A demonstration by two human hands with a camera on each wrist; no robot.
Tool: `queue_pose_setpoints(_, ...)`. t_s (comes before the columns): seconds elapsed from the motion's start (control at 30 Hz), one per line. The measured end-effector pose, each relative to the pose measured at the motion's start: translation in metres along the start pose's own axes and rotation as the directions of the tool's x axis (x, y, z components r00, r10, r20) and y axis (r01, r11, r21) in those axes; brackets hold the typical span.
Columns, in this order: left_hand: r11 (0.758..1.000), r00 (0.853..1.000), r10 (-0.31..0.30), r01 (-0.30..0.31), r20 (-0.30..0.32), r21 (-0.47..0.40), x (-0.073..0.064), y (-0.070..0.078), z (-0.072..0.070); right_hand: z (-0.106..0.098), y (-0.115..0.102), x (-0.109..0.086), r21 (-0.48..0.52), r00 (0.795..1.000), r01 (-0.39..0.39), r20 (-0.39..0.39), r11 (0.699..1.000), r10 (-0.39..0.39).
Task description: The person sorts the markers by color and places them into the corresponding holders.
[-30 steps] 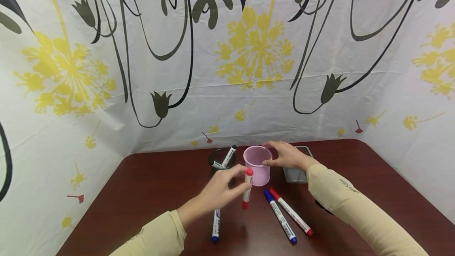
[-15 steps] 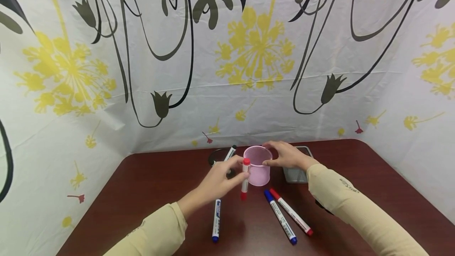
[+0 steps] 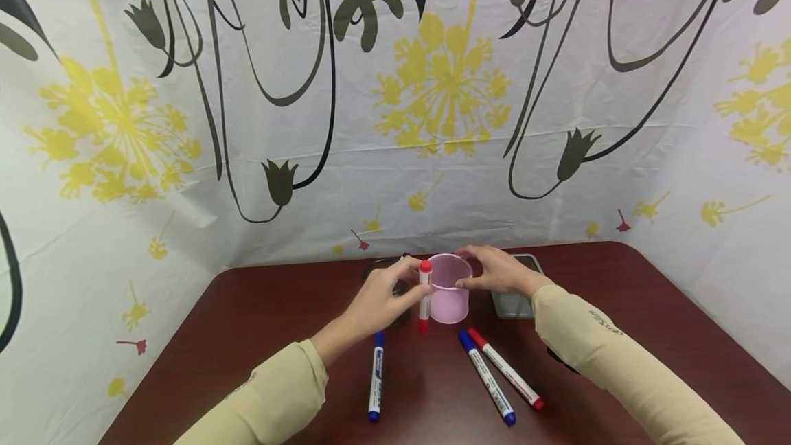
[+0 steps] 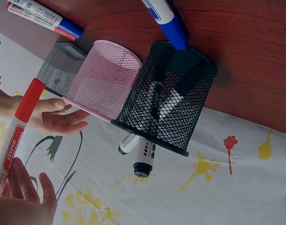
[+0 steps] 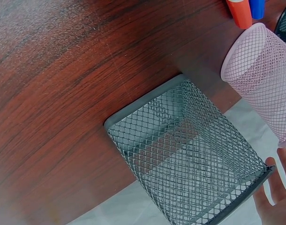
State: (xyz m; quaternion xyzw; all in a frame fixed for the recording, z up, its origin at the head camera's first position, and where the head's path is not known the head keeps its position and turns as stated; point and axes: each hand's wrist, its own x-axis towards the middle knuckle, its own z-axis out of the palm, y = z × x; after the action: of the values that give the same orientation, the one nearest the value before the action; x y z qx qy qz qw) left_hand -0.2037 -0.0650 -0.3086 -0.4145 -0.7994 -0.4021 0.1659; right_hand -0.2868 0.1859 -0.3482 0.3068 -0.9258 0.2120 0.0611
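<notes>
My left hand pinches a red-capped marker upright between thumb and fingers, just left of the pink mesh pen cup. On that cup's right side, my right hand grips the rim, thumb in front and fingers behind. The black mesh pen cup is mostly hidden behind my left hand in the head view. Black-capped markers stick out of it in the left wrist view. A grey square mesh pen cup stands under my right wrist.
On the dark red wooden table lies a blue marker below my left hand. Another blue marker and a second red marker lie side by side, front right. A patterned white sheet hangs behind the table.
My left hand has moved away from me and slightly left with the red marker, up beside the pink cup, covering more of the black cup. My right hand has stayed on the pink cup.
</notes>
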Motion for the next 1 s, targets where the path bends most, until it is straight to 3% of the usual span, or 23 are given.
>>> queue_pose_setpoints(0.83,0.999,0.999,-0.024,0.024,-0.026,0.028,0.029,-0.002,-0.010,0.000,0.001,0.001,-0.012,1.000,0.018,-0.007,1.000,-0.018)
queue_pose_setpoints(1.0,1.000,0.999,-0.030,0.030,-0.025,-0.009,0.033,-0.001,-0.011,-0.001,0.001,0.001,-0.003,0.999,0.033,-0.015,0.999,-0.033)
